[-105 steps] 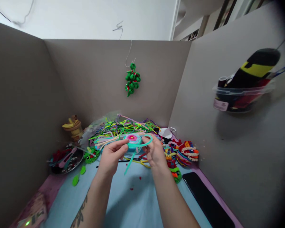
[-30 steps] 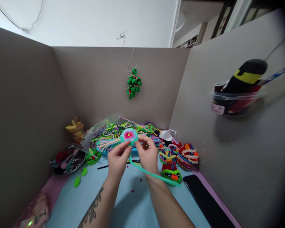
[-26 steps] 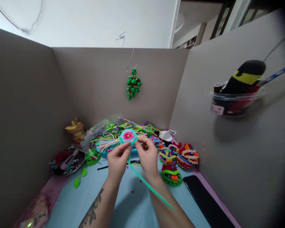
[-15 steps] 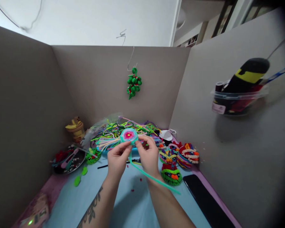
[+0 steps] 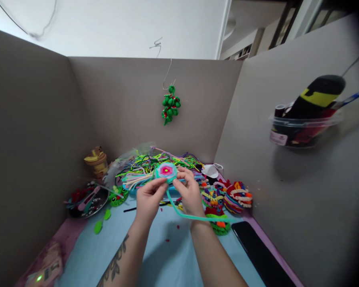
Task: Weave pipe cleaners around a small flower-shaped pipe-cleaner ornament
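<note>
A flat coiled pipe-cleaner disc point(image 5: 166, 171) is held up above the table, with a yellow centre, then pink, pale lilac and turquoise rings. My left hand point(image 5: 149, 197) pinches its lower left edge between thumb and fingers. At the lower right edge, my right hand point(image 5: 190, 194) grips the rim with thumb and index finger, the other fingers curled. From under the disc a loose turquoise pipe cleaner point(image 5: 194, 217) hangs down, then bends right across my right wrist. Behind the disc lies a heap of many-coloured pipe cleaners point(image 5: 137, 179), partly hidden by my hands.
Finished fuzzy ornaments point(image 5: 237, 197) cluster at the right, near a black phone-like slab point(image 5: 259, 251). On the left stand a metal dish point(image 5: 100, 205) and a brown pot point(image 5: 96, 163). Grey panels surround the table; a plastic tub point(image 5: 305, 123) hangs on the right one.
The loose turquoise end has swung upward and now lies flatter, across my right wrist. The disc has shifted slightly right with both hands, as the whole view moved a little.
</note>
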A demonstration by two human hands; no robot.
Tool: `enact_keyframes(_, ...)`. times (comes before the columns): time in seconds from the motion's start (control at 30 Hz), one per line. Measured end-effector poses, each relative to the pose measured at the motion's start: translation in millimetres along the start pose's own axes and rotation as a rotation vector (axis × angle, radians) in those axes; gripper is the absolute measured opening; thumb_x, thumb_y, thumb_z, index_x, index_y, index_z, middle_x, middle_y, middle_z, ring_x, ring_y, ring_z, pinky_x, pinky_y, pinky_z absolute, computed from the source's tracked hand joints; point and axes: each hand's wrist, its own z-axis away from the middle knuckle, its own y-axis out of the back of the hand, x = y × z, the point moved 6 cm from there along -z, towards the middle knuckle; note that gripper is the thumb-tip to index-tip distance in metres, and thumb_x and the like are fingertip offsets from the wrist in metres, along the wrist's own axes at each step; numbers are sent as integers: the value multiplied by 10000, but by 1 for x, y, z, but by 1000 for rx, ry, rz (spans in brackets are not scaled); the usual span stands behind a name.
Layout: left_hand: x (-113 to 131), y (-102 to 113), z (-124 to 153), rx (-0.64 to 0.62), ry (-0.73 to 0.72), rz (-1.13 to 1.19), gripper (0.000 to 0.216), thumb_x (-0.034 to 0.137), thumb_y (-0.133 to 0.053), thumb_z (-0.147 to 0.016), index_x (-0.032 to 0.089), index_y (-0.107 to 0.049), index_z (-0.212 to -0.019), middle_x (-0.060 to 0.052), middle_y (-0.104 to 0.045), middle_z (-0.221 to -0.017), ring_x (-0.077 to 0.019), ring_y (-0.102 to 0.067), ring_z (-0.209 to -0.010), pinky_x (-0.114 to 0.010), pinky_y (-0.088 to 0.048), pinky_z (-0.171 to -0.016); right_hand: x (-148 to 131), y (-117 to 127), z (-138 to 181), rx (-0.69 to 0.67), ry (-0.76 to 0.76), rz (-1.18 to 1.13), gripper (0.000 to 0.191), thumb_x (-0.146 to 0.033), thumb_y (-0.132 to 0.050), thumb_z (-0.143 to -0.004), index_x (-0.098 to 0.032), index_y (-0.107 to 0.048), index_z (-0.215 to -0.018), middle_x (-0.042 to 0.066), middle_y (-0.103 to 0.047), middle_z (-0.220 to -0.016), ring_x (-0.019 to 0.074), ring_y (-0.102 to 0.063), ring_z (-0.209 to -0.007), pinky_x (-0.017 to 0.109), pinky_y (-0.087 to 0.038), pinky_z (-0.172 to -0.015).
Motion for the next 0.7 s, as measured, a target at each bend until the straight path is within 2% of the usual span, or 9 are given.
enact_keyframes(0.2, -5, 0, -2, -25, 2, -8, 188, 270, -740, -649, 169, -745, -808, -5, -642, -559, -82, -505, -446, -187, -434, -427, 5, -2, -4, -31, -60, -168, 54, -237, -639, -650, -186, -629, -633, 69, -531, -1102, 245, -472, -1124, 351, -389, -906)
enact_keyframes(0.37, -7, -3, -2, -47, 45, 64, 211, 264, -752, -625, 156, -739, -806, -7, -653, -561, -77, -501, -422, -185, -426, -410, 10, -7, -4, -76, -117, -331, 145, -290, -629, -668, -191, -576, -576, 64, -604, -1001, 237, -546, -1018, 381, -409, -897)
enact_keyframes(0.5, -5, 0, -2, 37, 48, 72, 218, 262, -762, -608, 151, -739, -795, 1, -646, -553, -75, -496, -426, -185, -427, -419, 13, -5, -4, -53, -69, -211, 112, -291, -628, -702, -192, -625, -756, 97, -574, -1106, 248, -512, -1094, 364, -442, -848)
enact_keyframes(0.6, -4, 6, -3, 127, 42, 77, 234, 268, -765, -607, 149, -737, -806, 3, -649, -574, -70, -493, -435, -181, -422, -426, 4, -3, -1, -20, 64, -46, 256, -217, -654, -669, -229, -609, -921, 83, -506, -1204, 239, -477, -1141, 368, -431, -876)
enact_keyframes(0.7, -6, 8, -4, 156, 46, 86, 261, 282, -768, -604, 147, -735, -824, -2, -660, -605, -68, -492, -445, -181, -418, -430, -11, -8, 4, -84, 193, 137, 232, -194, -693, -646, -237, -635, -866, 66, -499, -1188, 244, -451, -1164, 406, -358, -979)
